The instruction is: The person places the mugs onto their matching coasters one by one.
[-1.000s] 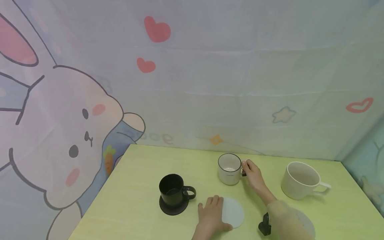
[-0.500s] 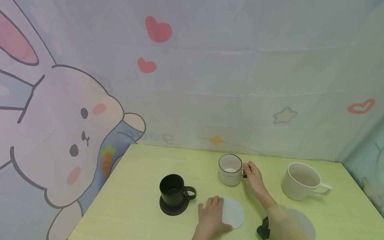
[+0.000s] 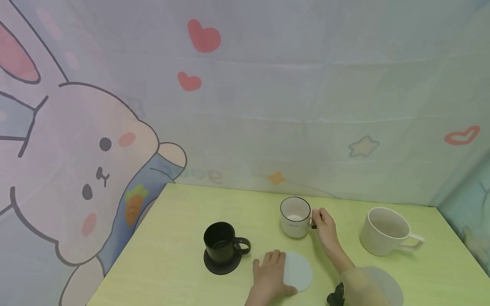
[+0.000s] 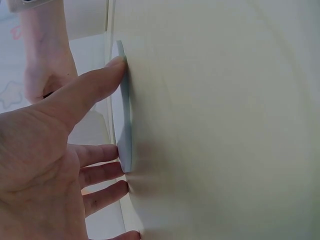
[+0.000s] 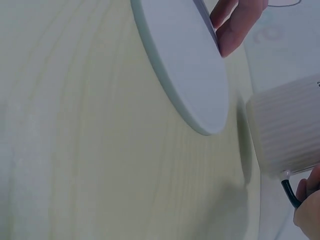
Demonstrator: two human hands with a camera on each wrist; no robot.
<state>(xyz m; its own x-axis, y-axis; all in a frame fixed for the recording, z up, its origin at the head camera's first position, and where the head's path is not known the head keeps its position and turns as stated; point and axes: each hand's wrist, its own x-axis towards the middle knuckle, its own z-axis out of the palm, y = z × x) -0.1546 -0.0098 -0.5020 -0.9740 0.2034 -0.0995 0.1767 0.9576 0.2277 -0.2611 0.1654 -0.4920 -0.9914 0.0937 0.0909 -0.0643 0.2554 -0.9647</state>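
Just beyond the pale coaster (image 3: 299,272), the head view shows the white mug (image 3: 294,225), its handle (image 3: 314,227) gripped by the right hand (image 3: 326,229) — a one-sided hold, so a slackened grip could tip the mug. Against the coaster's rim, the left wrist view shows the left hand (image 4: 45,165), fingers spread wide, touching the edge; uneven pressure could shift the coaster. Past the coaster, the right wrist view shows the mug's base close to the table (image 5: 115,165) — contact cannot be confirmed — so low drift could knock coaster or fingertips.
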